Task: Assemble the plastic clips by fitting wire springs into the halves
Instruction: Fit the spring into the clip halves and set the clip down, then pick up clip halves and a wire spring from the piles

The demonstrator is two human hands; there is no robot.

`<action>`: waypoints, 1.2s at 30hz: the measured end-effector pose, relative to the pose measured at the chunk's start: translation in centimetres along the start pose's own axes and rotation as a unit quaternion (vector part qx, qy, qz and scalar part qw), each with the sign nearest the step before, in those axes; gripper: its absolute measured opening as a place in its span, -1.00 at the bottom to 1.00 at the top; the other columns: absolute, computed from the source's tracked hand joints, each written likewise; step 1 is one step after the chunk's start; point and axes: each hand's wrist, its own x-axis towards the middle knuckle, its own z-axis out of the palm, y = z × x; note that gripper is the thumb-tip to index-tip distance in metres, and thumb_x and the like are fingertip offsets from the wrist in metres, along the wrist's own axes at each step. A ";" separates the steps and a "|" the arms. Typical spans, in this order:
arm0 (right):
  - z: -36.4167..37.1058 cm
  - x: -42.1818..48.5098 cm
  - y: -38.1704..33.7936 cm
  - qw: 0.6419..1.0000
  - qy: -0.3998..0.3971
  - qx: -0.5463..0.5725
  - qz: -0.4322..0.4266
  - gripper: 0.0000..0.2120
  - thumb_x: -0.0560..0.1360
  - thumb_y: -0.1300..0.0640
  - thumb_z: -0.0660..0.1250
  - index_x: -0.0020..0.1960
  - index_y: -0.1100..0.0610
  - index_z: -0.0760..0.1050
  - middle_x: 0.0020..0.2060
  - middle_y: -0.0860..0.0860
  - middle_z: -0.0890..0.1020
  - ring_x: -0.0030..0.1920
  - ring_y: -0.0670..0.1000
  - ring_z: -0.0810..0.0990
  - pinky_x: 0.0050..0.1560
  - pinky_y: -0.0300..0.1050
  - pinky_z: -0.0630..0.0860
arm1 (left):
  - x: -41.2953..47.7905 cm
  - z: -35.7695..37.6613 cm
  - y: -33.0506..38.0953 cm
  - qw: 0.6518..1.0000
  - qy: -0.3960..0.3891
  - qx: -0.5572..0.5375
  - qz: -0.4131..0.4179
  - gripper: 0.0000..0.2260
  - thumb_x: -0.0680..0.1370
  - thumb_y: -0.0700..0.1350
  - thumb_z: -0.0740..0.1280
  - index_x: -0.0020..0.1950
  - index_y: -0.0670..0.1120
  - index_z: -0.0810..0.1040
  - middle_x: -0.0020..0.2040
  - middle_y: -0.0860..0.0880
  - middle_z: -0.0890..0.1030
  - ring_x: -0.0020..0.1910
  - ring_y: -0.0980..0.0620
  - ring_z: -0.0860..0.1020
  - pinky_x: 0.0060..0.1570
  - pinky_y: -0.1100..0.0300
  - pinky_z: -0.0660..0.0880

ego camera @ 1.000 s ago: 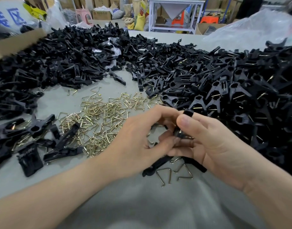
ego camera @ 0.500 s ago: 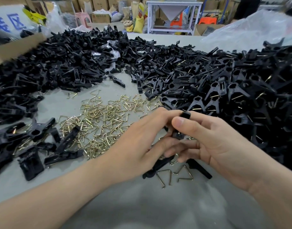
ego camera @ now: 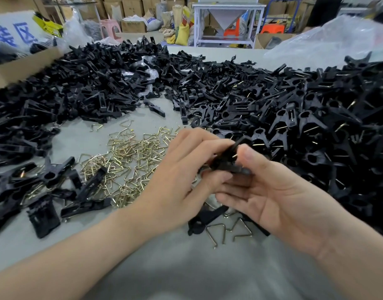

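Just beside the heap of brass wire springs (ego camera: 125,165), a black plastic clip (ego camera: 226,161) is gripped by both hands: left hand (ego camera: 182,180) fingers curl round it, right hand (ego camera: 279,198) thumb presses on top.

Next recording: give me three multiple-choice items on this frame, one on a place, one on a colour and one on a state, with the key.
1. Where does the spring pile lie?
A) left of the left hand
B) at the far right
C) in a box

2. What colour is the clip being worked on?
A) white
B) black
C) red

3. The clip is:
A) lying loose
B) gripped by the left hand and the right hand
C) gripped by one hand only

Key:
1 A, the gold wires lie on the table beside that hand.
2 B, its plastic is black.
3 B, fingers of both close on it.
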 end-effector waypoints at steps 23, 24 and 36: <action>-0.3 0.7 1.3 0.986 -0.107 0.115 -0.051 -0.53 0.22 0.08 0.60 -0.08 0.38 0.53 -0.21 0.22 0.59 -0.12 0.09 0.65 -0.02 -0.05 0.61 | -0.3 -0.1 0.5 0.998 0.010 -0.057 0.023 -0.64 0.62 0.05 0.15 0.28 -0.15 0.47 0.15 -0.03 0.54 0.14 0.07 0.51 0.16 0.28 0.40; -0.3 0.7 1.4 0.987 -0.097 0.118 -0.047 -0.51 0.20 0.08 0.61 -0.06 0.38 0.53 -0.22 0.23 0.59 -0.12 0.09 0.66 -0.03 -0.04 0.61 | -0.3 -0.1 0.5 0.998 0.007 -0.058 0.019 -0.65 0.62 0.04 0.15 0.26 -0.15 0.48 0.14 -0.02 0.54 0.14 0.07 0.52 0.15 0.28 0.40; -0.4 0.8 0.2 0.966 0.032 -0.172 -0.189 -0.53 0.29 -0.05 0.52 0.14 0.07 0.55 -0.27 0.12 0.65 -0.32 0.11 0.65 -0.25 -0.08 0.62 | 0.0 -0.4 -1.0 0.998 0.040 -0.028 -0.041 -0.73 0.56 -0.05 0.27 0.01 -0.24 0.60 0.19 -0.12 0.50 0.11 0.08 0.52 0.08 0.32 0.43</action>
